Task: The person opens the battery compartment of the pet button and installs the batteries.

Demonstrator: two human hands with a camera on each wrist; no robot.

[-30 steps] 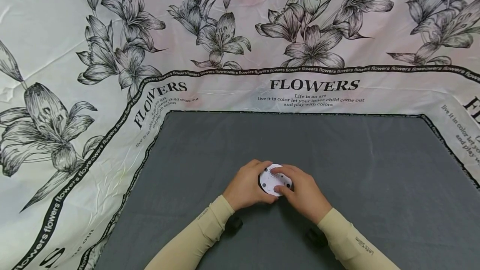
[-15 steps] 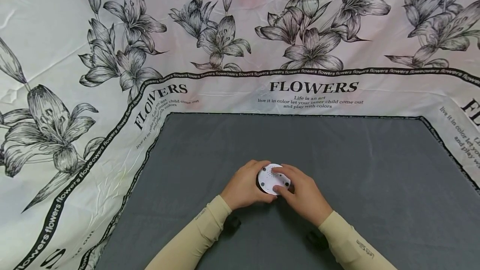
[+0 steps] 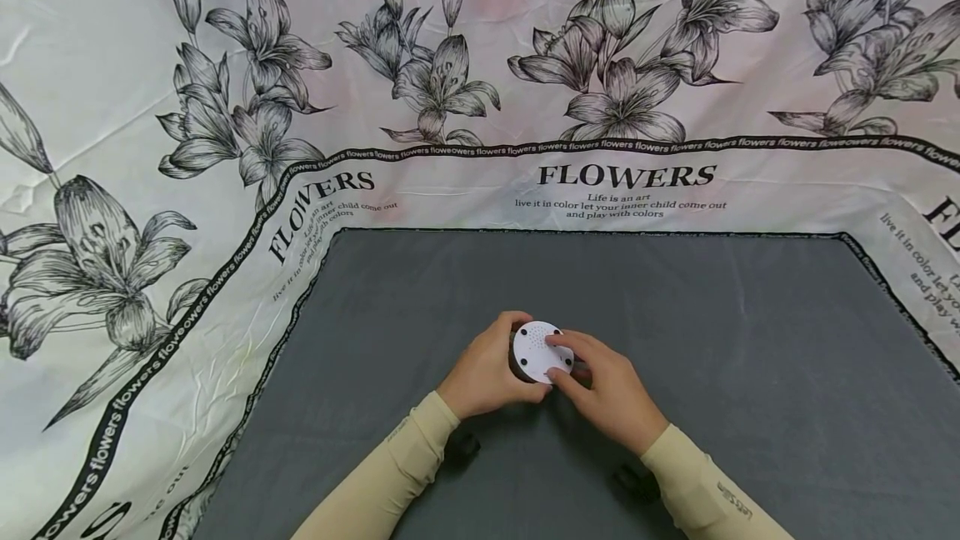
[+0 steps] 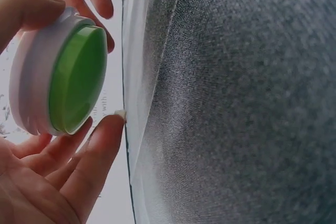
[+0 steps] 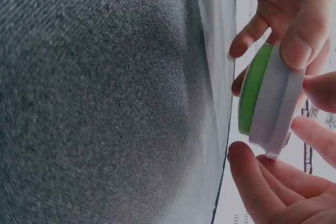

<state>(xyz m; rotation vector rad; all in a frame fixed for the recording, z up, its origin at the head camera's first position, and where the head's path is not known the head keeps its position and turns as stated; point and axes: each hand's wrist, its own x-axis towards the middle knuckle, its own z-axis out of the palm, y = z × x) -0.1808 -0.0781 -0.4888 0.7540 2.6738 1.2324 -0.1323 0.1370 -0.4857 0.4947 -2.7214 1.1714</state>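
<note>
A round push button [image 3: 534,357] with a white body is held up in both hands. Its base, with small holes and dark dot-like feet, faces the head camera. The green dome [image 4: 79,80] of the button points down toward the cloth in the left wrist view. My left hand [image 3: 487,369] grips the rim, its thumb and fingers on either side. From the other side, my right hand [image 3: 611,390] has its thumb and index fingertips on the white base. Its other fingers [image 5: 249,174] lie curled beside the rim in the right wrist view.
Beneath the hands lies a dark grey cloth [image 3: 420,290] bordered by a white floral print [image 3: 626,161] with lettering. Dark wrist cameras [image 3: 461,450] hang at both wrists, below the light sleeves [image 3: 382,473].
The button has shifted slightly left and away from me with the left hand, and its base has turned a little. My right fingertips stay at its right side.
</note>
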